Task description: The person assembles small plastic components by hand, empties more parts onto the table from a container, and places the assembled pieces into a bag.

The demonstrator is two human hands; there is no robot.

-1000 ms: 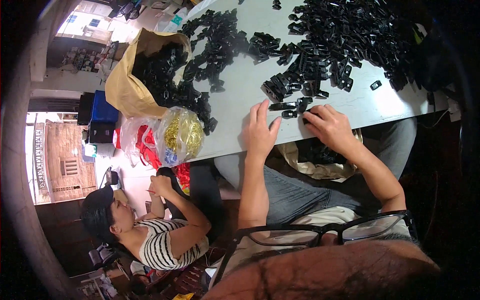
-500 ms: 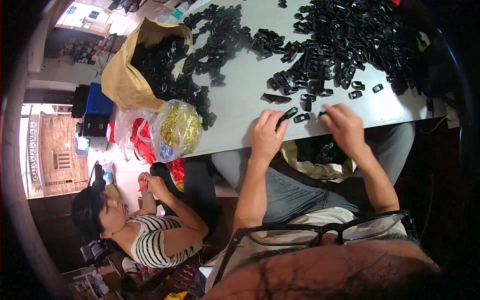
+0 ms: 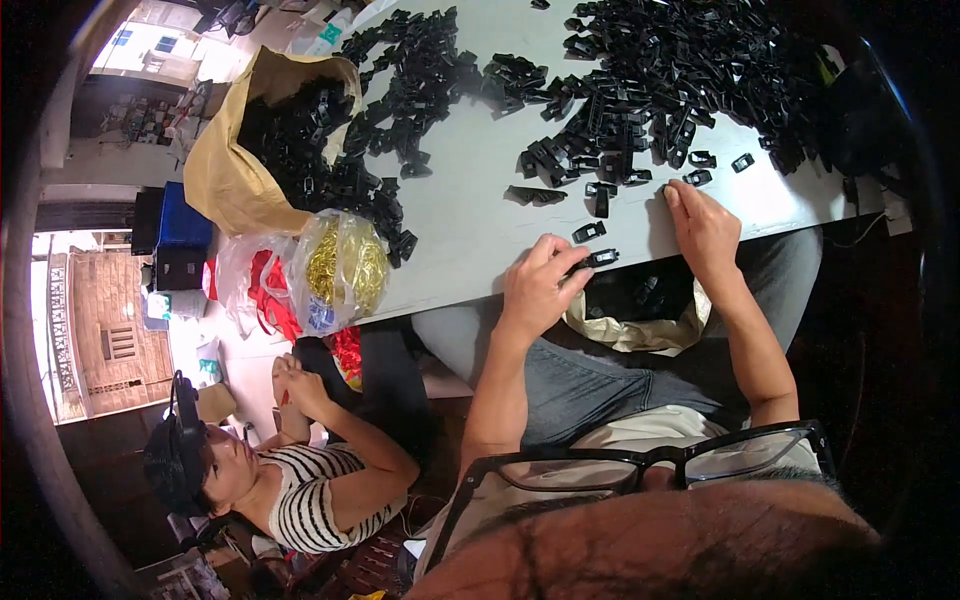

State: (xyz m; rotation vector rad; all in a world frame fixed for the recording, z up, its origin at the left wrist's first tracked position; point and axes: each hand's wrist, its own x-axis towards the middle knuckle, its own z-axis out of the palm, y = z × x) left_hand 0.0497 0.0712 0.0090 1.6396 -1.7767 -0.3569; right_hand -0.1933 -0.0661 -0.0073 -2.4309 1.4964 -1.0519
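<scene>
Near the front edge of the white table (image 3: 455, 215), my left hand (image 3: 535, 285) grips a small black plastic clip (image 3: 603, 257) between thumb and fingers. Just beyond it lies a loose black clip (image 3: 589, 232). Farther to the right, my right hand (image 3: 708, 230) is closed in a pinch over the table. Something small and dark shows at its fingertips, too little to make out. A big heap of black clips (image 3: 690, 70) spreads over the far right of the table, with several single ones scattered on its near side.
A tan sack (image 3: 220, 165) spills more clips at the left. Beside it stand clear bags with gold ties (image 3: 340, 265) and red ribbon (image 3: 272, 290). An open sack (image 3: 640, 335) lies at my lap. A person in a striped top (image 3: 320, 490) sits at the left.
My left hand has lowered toward the table edge, its clip now pointing right. My right hand has moved up and right, toward the scattered clips. The view has shifted slightly.
</scene>
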